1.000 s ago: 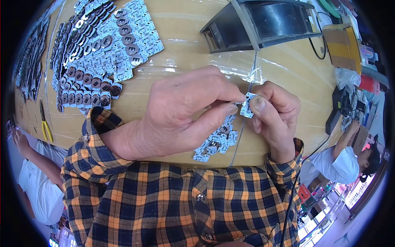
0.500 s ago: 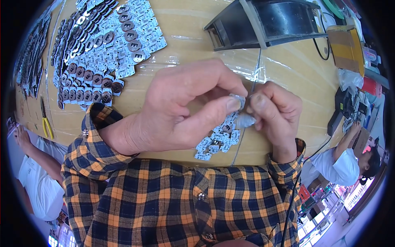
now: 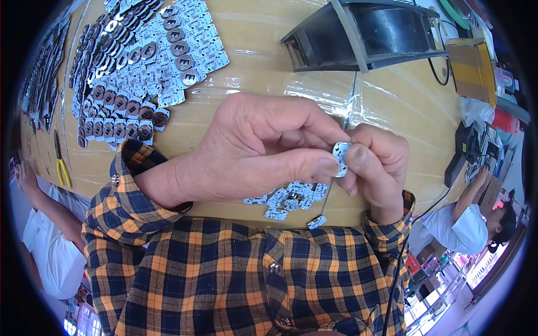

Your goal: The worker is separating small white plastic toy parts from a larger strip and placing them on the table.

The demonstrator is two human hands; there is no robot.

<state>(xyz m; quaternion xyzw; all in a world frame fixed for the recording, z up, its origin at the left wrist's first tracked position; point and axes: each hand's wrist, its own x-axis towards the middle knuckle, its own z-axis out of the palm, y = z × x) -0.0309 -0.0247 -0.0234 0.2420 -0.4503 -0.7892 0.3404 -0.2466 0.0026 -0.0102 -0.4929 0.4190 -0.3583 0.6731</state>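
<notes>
A small white circuit board [image 3: 340, 158] is pinched between my two hands above the table. My left hand [image 3: 263, 148] grips one edge of it with thumb and forefinger. On the other edge is the thumb of my right hand [image 3: 378, 162], its fingers curled behind. Just below my hands lies a small pile of loose circuit boards [image 3: 276, 212], partly hidden by my left hand. A single circuit board [image 3: 317, 222] lies apart from them, close to my shirt at the near edge.
At the far left stand rows of circuit boards with round coin cells [image 3: 131, 106], beside stacked dark strips [image 3: 42, 84]. Yellow-handled pliers [image 3: 63, 168] lie left. A black bin-like case [image 3: 364, 33] stands at the back, a cardboard box [image 3: 471, 67] right of it. Two people sit either side.
Before, each hand held a separate piece, the right one's blurred. Now both hands meet on one board, and a single board has appeared near my shirt.
</notes>
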